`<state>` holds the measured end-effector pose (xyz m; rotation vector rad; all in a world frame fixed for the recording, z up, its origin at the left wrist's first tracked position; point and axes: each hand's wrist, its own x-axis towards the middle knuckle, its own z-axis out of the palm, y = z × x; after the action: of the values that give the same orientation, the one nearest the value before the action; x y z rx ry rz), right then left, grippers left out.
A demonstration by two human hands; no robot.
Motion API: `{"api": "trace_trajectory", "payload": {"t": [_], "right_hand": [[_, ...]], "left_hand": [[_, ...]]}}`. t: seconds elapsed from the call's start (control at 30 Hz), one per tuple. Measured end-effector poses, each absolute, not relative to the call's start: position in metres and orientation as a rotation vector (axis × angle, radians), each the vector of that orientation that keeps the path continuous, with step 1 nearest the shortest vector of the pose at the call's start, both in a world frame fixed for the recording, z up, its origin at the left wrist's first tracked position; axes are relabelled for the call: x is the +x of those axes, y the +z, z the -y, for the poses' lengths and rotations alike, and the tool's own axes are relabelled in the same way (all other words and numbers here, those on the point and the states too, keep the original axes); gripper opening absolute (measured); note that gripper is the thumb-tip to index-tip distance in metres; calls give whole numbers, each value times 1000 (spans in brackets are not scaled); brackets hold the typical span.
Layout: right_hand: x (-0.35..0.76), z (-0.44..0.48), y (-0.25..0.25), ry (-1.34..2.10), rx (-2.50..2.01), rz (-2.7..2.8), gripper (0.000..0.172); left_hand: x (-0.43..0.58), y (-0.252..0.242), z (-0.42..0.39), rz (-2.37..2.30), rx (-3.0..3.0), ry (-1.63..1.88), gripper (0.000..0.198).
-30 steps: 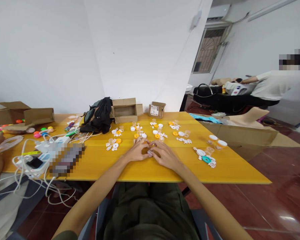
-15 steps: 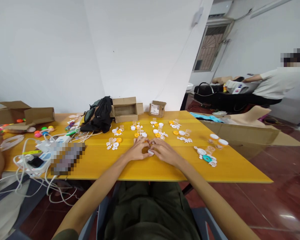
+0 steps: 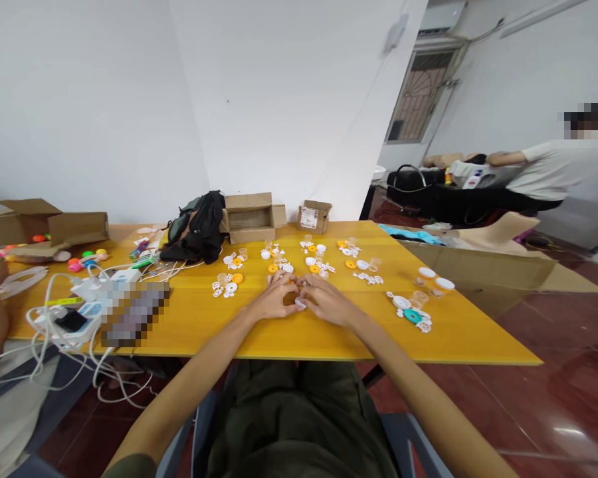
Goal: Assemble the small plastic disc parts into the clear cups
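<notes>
Plain white walls [image 3: 279, 99] stand behind a yellow tabletop [image 3: 204, 325], and a person [image 3: 543, 172] in a pale shirt sits well off to the right. Our left hand [image 3: 278, 297] and right hand [image 3: 323, 300] meet near the middle of the front edge, fingers curled inward, grasping a small white piece [image 3: 300, 303] between them at the thumb tips. Its shape is mostly hidden, and we cannot tell how much of the grip each hand bears.

Beyond our hands lie little groups of parts: white discs [image 3: 361, 264], orange wheels [image 3: 350, 264] and clear cups [image 3: 375, 263]. On our right, a teal wheel [image 3: 412, 315] lies in another group, with two lidded jars [image 3: 444, 287] just behind it. An open cardboard box [image 3: 252, 235] and a black bag [image 3: 199, 232] stand at the back.

We judge the step in hand to be close two-handed work on that white piece. From here, the next move seems to call for a light, steady pinch with both thumbs, since something so small could easily slip.
</notes>
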<state>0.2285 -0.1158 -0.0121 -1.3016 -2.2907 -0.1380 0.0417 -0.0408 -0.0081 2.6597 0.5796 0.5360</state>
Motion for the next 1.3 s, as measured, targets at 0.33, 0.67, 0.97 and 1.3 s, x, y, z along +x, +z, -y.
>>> {"api": "trace_trajectory", "payload": {"t": [0.33, 0.67, 0.97, 1.3], "right_hand": [[227, 120, -11, -97, -1288, 2235, 15], [237, 128, -27, 164, -1288, 1926, 13], [241, 127, -37, 224, -1321, 1763, 13], [239, 129, -37, 291, -1339, 1803, 9]], "left_hand": [[42, -8, 41, -570, 2664, 546, 16], [42, -11, 40, -568, 2647, 574, 13], [39, -9, 38, -538, 2633, 593, 21], [37, -10, 28, -723, 2612, 787, 16]]}}
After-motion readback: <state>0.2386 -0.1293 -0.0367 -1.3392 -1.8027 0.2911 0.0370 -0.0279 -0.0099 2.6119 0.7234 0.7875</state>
